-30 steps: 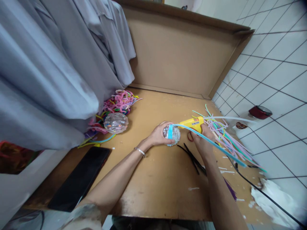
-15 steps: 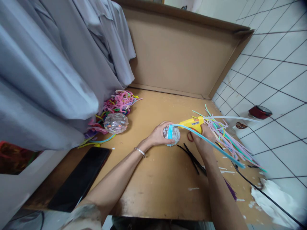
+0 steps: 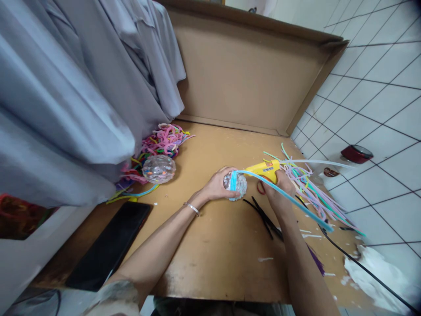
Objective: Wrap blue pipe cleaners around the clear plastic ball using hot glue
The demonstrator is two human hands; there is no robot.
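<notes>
Blue-banded ball [image 3: 239, 186] in left hand [image 3: 217, 184]

Clear bumpy ball [image 3: 242, 187], blue pipe cleaner [image 3: 279, 189] across it, trailing right; yellow glue gun [image 3: 263, 170], tip alongside

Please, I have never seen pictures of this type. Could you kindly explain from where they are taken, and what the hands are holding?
There is no machine here, only a person's two bare hands, seen from above by a camera on that person's head. The left hand holds a clear, round object with blue bands on it. The right hand holds a yellow glue gun, its tip close to the object. A loose length of blue strip extends past the right hand. On the brown table lie a second clear, round object, a colourful tangle of strips, a pastel bundle and a dark, phone-like slab.
</notes>
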